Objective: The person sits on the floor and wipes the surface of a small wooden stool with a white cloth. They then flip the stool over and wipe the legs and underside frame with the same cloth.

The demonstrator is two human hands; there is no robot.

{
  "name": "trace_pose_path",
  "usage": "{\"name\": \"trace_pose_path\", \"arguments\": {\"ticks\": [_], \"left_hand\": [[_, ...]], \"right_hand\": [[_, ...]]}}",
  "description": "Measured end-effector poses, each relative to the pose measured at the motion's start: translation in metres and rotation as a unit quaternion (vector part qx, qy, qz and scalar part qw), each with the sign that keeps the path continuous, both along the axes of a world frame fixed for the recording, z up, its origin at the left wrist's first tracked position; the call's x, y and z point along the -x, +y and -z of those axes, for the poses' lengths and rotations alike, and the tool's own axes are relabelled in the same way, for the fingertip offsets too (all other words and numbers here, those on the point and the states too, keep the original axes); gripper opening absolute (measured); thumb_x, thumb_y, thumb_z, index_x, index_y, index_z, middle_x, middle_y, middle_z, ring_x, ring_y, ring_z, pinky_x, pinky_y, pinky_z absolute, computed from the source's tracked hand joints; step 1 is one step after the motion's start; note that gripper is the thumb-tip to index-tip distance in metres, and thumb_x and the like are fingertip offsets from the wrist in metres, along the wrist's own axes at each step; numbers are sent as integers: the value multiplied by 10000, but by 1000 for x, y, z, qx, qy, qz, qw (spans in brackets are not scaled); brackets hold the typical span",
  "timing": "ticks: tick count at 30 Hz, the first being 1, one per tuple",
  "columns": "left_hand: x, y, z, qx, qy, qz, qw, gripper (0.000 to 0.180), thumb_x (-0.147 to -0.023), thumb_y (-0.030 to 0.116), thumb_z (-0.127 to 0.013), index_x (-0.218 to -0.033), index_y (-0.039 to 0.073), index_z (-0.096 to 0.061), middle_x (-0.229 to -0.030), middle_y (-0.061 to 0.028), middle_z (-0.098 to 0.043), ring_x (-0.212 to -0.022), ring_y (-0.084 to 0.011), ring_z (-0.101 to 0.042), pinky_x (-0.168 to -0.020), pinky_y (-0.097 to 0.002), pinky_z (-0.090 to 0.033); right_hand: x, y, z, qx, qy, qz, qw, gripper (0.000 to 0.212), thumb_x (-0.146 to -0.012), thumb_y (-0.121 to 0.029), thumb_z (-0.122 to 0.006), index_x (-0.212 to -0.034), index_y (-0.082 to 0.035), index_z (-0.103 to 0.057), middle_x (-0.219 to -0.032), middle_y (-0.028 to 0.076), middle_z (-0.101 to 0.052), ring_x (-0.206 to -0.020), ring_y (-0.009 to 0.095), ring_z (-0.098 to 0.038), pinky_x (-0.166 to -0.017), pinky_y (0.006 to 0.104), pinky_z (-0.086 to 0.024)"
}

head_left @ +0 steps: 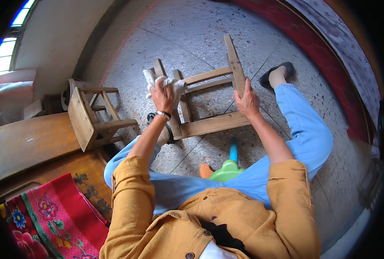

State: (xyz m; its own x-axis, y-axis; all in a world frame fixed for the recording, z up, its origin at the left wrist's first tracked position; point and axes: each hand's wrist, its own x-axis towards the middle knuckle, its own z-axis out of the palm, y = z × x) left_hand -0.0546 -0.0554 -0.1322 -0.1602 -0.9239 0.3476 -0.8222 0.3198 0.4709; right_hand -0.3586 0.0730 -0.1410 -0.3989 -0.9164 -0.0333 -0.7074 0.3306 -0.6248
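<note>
A wooden stool [217, 124] is tipped over in front of me, with its legs pointing away. My left hand [162, 96] is closed on a whitish cloth [178, 86], which is wrapped against one of the stool's left legs. On the other side, my right hand [247, 102] grips the lower part of a right leg, thumb on top and the other fingers mostly hidden. Crossbars join the stool's legs between my two hands.
A second wooden stool [85, 118] lies on its side at the left, by a brown wooden cabinet [32, 140]. Over the cabinet hangs a red floral cloth [58, 211]. Beneath me is a green plastic seat [227, 172]. Red fabric [312, 60] borders the floor at the far right.
</note>
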Motion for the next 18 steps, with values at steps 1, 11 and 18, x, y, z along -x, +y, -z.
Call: {"name": "trace_pose_path", "arguments": {"ticks": [1,11,18], "left_hand": [[26,-6,-10,-30,-1,-30,999,317,-867,261,-569,-1155,131,-537,-987,-216,-560,-1033,-404,-477,-869,-492,-376],[216,16,-21,-114,19,161,980,255,-846,297,-603,-1085,216,-573,-1051,-161,-547,-1015,-356,-515,-843,-513,-346],[203,37,-38,-123,-21,265,956,278,-855,310,-599,-1095,176,-556,-1049,-165,-532,-1019,-357,-511,-867,-488,-380]], "right_hand": [[3,1,1,-8,3,4,1000,751,-856,-322,-590,-1424,5,-224,-1166,265,-571,-953,414,-612,-768,467,-515],[2,0,-4,12,-5,0,1000,773,-825,-298,-628,-1410,11,-228,-1123,282,-584,-919,428,-617,-734,480,-513],[7,3,-2,21,-31,8,999,822,-791,-307,-666,-1419,-4,-230,-1197,259,-549,-1013,416,-582,-787,480,-491]]}}
